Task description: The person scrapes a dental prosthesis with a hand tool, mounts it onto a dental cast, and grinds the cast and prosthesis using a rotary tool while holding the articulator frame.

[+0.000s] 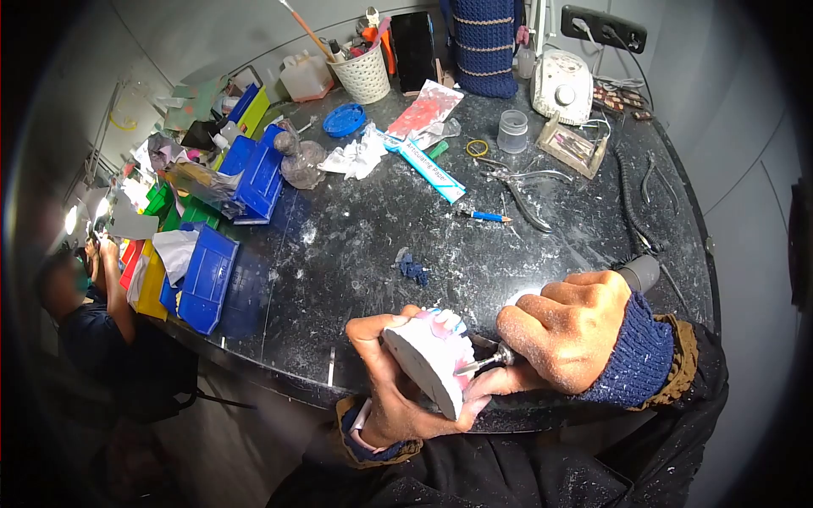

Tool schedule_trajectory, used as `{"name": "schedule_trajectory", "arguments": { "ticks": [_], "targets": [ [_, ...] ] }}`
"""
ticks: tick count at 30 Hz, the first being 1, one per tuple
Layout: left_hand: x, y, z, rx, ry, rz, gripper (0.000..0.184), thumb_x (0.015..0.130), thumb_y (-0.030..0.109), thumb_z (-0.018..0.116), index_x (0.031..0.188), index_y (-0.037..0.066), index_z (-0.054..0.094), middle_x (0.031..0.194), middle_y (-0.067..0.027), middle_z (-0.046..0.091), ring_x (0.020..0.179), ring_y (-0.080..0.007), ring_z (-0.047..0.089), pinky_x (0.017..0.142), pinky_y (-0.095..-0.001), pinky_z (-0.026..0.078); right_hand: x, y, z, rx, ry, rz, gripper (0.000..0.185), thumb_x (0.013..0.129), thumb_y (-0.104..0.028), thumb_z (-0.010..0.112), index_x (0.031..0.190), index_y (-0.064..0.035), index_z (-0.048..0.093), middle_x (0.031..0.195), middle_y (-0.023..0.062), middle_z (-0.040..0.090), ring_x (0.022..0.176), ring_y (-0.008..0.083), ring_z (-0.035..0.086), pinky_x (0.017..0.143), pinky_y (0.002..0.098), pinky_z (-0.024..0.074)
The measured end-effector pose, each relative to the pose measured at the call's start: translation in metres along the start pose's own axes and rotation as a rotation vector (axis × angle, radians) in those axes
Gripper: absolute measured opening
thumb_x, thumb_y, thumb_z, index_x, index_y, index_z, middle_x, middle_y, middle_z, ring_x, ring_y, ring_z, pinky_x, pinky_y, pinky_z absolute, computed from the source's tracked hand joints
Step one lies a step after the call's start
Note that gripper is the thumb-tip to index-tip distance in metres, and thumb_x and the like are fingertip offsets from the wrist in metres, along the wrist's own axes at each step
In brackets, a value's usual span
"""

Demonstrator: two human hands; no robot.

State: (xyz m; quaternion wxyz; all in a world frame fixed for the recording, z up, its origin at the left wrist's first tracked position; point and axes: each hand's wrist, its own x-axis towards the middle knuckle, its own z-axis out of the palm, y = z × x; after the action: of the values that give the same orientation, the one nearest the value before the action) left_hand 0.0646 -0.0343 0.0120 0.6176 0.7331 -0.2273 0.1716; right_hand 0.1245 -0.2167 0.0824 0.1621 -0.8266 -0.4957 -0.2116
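My left hand (391,389) is closed round a dental model (426,362) with a white plaster base, pink gum parts and teeth, tilted over the front edge of the bench. In my right hand (566,330) is a dental handpiece (640,273), its grey body showing behind the fist. The thin metal tip reaches the pink and white side of the model and seems to touch it. White dust covers my right fingers. A small dark blue crumpled piece (413,269) lies on the bench beyond the model.
Pliers (527,196), a blue pencil stub (489,217), an articulating paper strip (432,169) and a clear cup (512,132) lie ahead. Blue bins (207,279) stand left. A white control box (562,86) sits back right, a black cord (628,190) below it. Another person (93,313) works far left.
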Motion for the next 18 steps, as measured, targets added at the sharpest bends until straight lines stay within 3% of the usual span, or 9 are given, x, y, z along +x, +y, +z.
{"name": "schedule_trajectory", "arguments": {
  "ticks": [11,16,18],
  "targets": [
    [-0.001,-0.006,-0.005,0.028,-0.044,0.055,0.080,0.060,0.019,0.080,0.110,0.007,0.018,0.094,-0.0110,0.037,0.082,-0.0160,0.042,0.072,-0.0341,0.040,0.000,0.002,-0.001,0.062,-0.023,-0.024,0.054,0.063,-0.057,0.070,0.056,-0.0124,0.042,0.044,-0.0009,0.040,0.036,0.0143,0.047,0.033,0.0280,0.0356],
    [-0.009,-0.013,-0.002,-0.163,0.052,0.008,0.088,0.057,0.023,0.084,0.114,0.012,0.018,0.095,-0.0104,0.039,0.083,-0.0172,0.044,0.074,-0.0352,0.041,0.006,0.005,-0.009,0.099,0.004,-0.053,0.054,0.058,-0.058,0.073,0.057,-0.0120,0.044,0.045,-0.0008,0.040,0.036,0.0157,0.048,0.034,0.0288,0.0353],
    [-0.007,-0.015,0.003,-0.299,0.121,0.020,0.092,0.053,0.027,0.087,0.115,0.015,0.020,0.095,-0.0100,0.040,0.083,-0.0191,0.047,0.076,-0.0367,0.042,0.006,0.005,-0.015,0.145,-0.047,-0.012,0.053,0.056,-0.057,0.076,0.060,-0.0111,0.050,0.048,-0.0006,0.048,0.039,0.0160,0.052,0.035,0.0272,0.0369]
  ]
}}
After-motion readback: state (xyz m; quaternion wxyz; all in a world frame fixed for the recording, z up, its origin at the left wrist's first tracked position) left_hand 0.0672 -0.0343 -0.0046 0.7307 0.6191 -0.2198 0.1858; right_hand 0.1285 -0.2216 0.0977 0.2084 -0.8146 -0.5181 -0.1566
